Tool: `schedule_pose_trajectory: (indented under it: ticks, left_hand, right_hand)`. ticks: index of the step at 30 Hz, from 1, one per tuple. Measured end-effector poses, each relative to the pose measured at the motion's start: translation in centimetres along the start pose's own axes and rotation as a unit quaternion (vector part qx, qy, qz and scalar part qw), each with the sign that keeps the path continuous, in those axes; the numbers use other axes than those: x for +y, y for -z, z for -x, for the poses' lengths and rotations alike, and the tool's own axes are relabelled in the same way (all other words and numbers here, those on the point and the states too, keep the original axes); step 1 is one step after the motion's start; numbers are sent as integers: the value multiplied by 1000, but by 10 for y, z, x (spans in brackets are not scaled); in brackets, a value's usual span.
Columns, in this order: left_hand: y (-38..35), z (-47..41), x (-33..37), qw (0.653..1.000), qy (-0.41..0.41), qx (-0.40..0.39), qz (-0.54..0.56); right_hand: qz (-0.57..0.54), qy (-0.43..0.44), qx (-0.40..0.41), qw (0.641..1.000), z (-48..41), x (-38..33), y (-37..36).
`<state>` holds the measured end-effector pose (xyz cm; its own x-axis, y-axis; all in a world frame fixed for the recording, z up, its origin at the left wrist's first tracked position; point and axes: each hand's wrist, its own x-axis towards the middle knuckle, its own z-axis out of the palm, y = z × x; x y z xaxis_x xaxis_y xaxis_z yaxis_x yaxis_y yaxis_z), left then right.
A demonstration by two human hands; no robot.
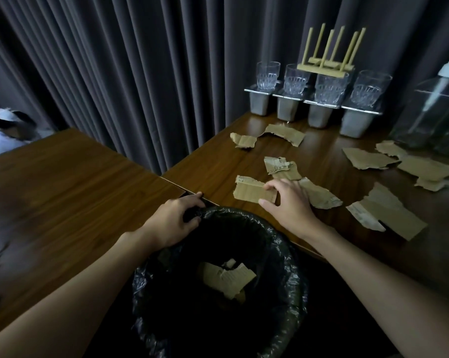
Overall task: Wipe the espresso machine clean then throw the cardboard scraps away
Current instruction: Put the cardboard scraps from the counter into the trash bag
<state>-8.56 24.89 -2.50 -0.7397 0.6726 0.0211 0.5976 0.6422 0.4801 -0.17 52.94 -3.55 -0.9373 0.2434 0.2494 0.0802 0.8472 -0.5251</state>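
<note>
Now my left hand (pixel 175 218) grips the rim of the lined bin (pixel 282 254), steadying it at the table (pixel 321 156) edge. My right hand (pixel 288 205) pinches the nearest cardboard scrap (pixel 251 191). I'd draw it over the edge and drop it straight in. The other scraps (pixel 368 158) lie scattered farther out.

Four glasses (pixel 268 74), four metal tubs (pixel 260 103), one wooden peg rack (pixel 324 63), one lined bin (pixel 285 254), and about ten cardboard scraps (pixel 282 133) on the surface (pixel 218 164).
</note>
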Motion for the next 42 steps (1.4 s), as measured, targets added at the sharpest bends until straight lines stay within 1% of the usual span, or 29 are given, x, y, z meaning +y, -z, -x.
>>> schedule_pose_trajectory:
  ticks: [2, 6, 9, 11, 13, 16, 17, 19, 21, 22, 24, 27, 33, 36, 39, 42]
  left_hand:
    - [0, 1, 1, 1000, 8, 1, -8]
    - [-3, 5, 4, 1000, 23, 9, -5]
    - [-4, 7, 8, 999, 37, 18, -4]
    - [-4, 8, 10, 999, 41, 18, -4]
    - [-5, 8, 11, 999, 45, 21, -6]
    - [-6, 8, 9, 998, 47, 27, -9]
    - [-5, 7, 8, 999, 45, 27, -11]
    - [-4, 6, 6, 999, 42, 23, -15]
    - [-3, 5, 5, 999, 35, 25, -14]
    - [-3, 5, 5, 999, 32, 26, -12]
    - [-1, 4, 3, 999, 27, 21, -10]
    - [2, 1, -1, 1000, 19, 7, -5]
    - [10, -10, -10, 1000, -10, 5, -18]
    - [14, -17, -13, 999, -37, -6, -39]
    - [14, -20, -15, 997, -53, -17, -46]
    - [12, -22, -18, 997, -66, -10, -40]
  right_hand:
    - [-22, -14, -12, 1000, -4, 1, 1]
    - [-159, -36, -53, 985, -10, 0, 1]
    - [-198, -23, -40, 979, -14, 0, -3]
    - [-253, -17, -28, 967, -13, 0, -4]
    - [-339, -38, -24, 940, -11, -1, -3]
    - [-466, -77, -41, 881, -2, -5, 6]
    - [-486, -77, -55, 869, 2, -7, 8]
    - [-498, -51, -102, 859, 9, -10, 11]
    - [-486, -10, -149, 861, 14, -15, 10]
    - [-477, 8, -155, 865, 15, -17, 9]
    - [-464, 20, -148, 873, 14, -19, 7]
    - [-453, 6, -131, 882, 12, -20, 4]
    - [-372, -13, -65, 926, 1, -26, -12]
    - [-293, -7, -45, 955, -15, -34, -22]
    - [-173, 13, -26, 985, -42, -38, -35]
    - [-91, -1, -20, 996, -75, -41, -45]
